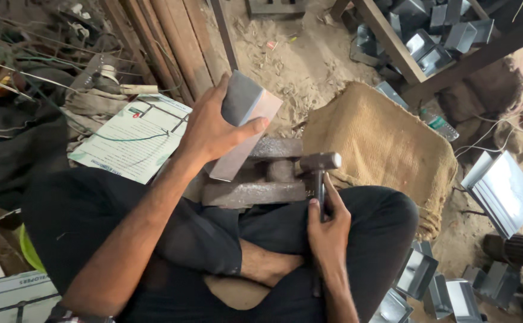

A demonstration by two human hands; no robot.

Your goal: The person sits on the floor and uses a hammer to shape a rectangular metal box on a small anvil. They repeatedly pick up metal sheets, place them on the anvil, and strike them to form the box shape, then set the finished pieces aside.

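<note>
While the person sits cross-legged on the sandy floor, the grey folded sheet-metal box (243, 119) stands tilted on the rusty iron anvil block (255, 185), its lower end against the block's left part; the left hand (210, 128) clasps the box's upper end, thumb across the front face and fingers curled over the top; the right hand (328, 230) is wrapped tight round the handle of a steel-headed hammer (320, 162), whose head hovers just above the block's right end, apart from the box; the block lies between the person's knees, close in front of the black trousers (213, 233); just beyond its right side a brown burlap sack (381, 143) is spread over the sand; to the left lies a printed green-and-white paper sheet (133, 137), beside leaning wooden planks (166, 42); more grey sheet-metal boxes (429, 36) are heaped at the far right corner of the floor, and others (417, 275) sit near the right knee.
</note>
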